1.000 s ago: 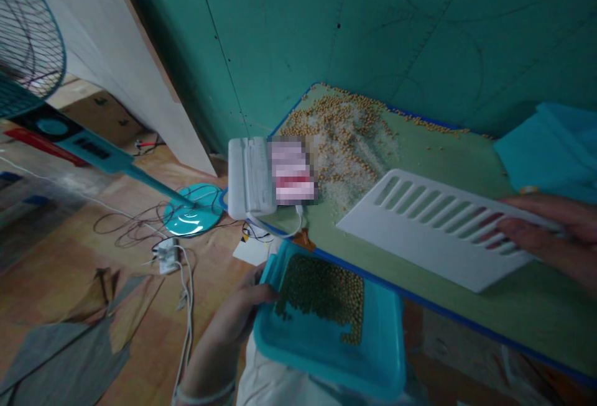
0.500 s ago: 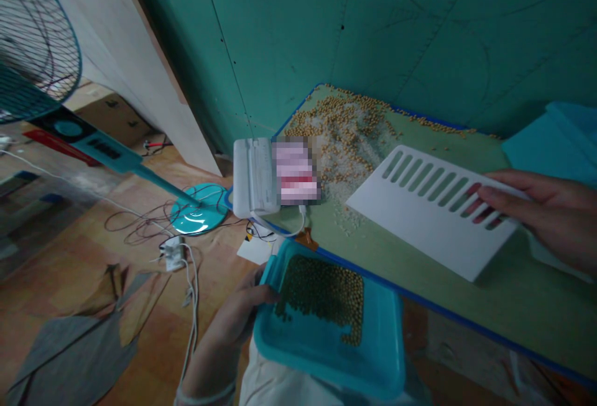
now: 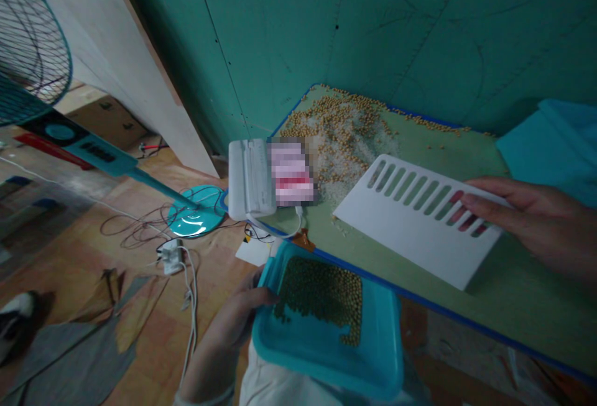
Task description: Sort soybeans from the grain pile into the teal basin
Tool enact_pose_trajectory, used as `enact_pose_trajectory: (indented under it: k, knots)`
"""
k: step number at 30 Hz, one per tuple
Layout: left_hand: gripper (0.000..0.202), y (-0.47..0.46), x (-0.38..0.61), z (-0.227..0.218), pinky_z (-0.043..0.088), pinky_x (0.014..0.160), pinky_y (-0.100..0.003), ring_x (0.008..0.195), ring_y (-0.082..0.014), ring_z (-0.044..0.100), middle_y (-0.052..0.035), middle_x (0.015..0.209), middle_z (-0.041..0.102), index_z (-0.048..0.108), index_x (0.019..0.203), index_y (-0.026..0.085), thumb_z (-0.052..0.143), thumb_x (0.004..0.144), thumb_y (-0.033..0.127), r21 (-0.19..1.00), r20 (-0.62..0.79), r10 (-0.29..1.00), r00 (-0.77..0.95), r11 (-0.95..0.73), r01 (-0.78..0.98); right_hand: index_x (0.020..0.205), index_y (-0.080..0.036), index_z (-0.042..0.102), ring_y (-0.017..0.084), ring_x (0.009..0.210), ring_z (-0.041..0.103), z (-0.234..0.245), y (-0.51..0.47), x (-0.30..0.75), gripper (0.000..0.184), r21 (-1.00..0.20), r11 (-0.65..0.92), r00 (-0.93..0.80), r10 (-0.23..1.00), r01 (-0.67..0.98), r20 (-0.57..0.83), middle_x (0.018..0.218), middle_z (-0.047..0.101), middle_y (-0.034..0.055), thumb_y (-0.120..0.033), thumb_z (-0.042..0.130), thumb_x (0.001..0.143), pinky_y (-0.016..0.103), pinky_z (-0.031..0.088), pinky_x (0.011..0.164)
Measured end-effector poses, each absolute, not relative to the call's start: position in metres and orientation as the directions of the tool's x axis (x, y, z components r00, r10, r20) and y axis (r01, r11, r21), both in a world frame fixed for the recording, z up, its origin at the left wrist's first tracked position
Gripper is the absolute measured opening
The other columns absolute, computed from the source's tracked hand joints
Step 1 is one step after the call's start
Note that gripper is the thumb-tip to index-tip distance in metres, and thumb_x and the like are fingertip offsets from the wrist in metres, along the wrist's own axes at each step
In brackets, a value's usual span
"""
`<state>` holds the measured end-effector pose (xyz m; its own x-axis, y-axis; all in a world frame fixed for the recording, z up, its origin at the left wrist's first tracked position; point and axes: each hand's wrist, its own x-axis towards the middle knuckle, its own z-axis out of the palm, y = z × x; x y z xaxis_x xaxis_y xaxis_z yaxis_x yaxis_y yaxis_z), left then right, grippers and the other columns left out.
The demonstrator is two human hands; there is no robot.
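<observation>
My left hand grips the left rim of a blue plastic tray, its thumb over the edge. The tray is below the table's front edge, over my lap. Small green beans and tan soybeans lie in its far part. My right hand is closed on the right end of a flat white slotted board, with fingers showing through the slots. This board is tilted over the table, its left corner by white grains. Behind it spreads a heap of soybeans mixed with such grains.
The green table has a blue edge. On its left corner a white power bank is cabled beside a blurred-out pinkish item. A blue container stands at right. A fan base and a power strip are on the floor.
The slotted board in my right hand has moved slightly left and toward me, over some of the loose white grains. My left hand and the tray stay put. A shoe has appeared at lower left.
</observation>
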<state>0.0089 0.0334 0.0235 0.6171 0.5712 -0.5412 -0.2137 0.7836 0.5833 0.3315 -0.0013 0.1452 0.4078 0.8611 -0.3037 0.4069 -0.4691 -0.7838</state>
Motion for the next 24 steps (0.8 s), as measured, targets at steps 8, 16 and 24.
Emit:
enact_pose_trajectory:
  k: [8, 16, 24]
  knots:
    - [0.046, 0.033, 0.010, 0.025, 0.050, 0.054, -0.025, 0.071, -0.0225, 0.064, -0.0043, 0.077, 0.071, 0.063, 0.098, 0.015, 0.054, 0.053, 0.004, 0.588, -0.532, 0.581, 0.616, 0.777, -0.225, 0.070, -0.026, 0.062, 0.017, 0.056, 0.062, 0.148, -0.003, 0.323, 0.030, -0.783, -0.437, 0.324, 0.892, 0.442, -0.315, 0.061, 0.067, -0.0024, -0.054, 0.058, 0.063, 0.024, 0.050, 0.048]
    - [0.046, 0.034, 0.010, 0.024, 0.049, 0.056, -0.026, 0.071, -0.0223, 0.064, -0.0031, 0.075, 0.072, 0.063, 0.097, 0.015, 0.054, 0.053, 0.005, 0.591, -0.528, 0.576, 0.624, 0.777, -0.216, 0.074, -0.027, 0.063, 0.016, 0.054, 0.061, 0.143, -0.006, 0.315, 0.030, -0.827, -0.431, 0.252, 0.899, 0.361, -0.358, 0.062, 0.067, -0.0029, -0.055, 0.059, 0.062, 0.024, 0.051, 0.045]
    - [0.053, 0.035, 0.011, 0.026, 0.049, 0.054, -0.025, 0.070, -0.0214, 0.064, -0.0017, 0.076, 0.072, 0.058, 0.106, 0.016, 0.054, 0.053, 0.005, 0.591, -0.540, 0.557, 0.631, 0.785, -0.187, 0.076, -0.030, 0.064, 0.015, 0.058, 0.063, 0.140, -0.023, 0.319, 0.025, -0.815, -0.487, 0.220, 0.873, 0.313, -0.436, 0.063, 0.068, -0.0036, -0.051, 0.060, 0.064, 0.020, 0.052, 0.050]
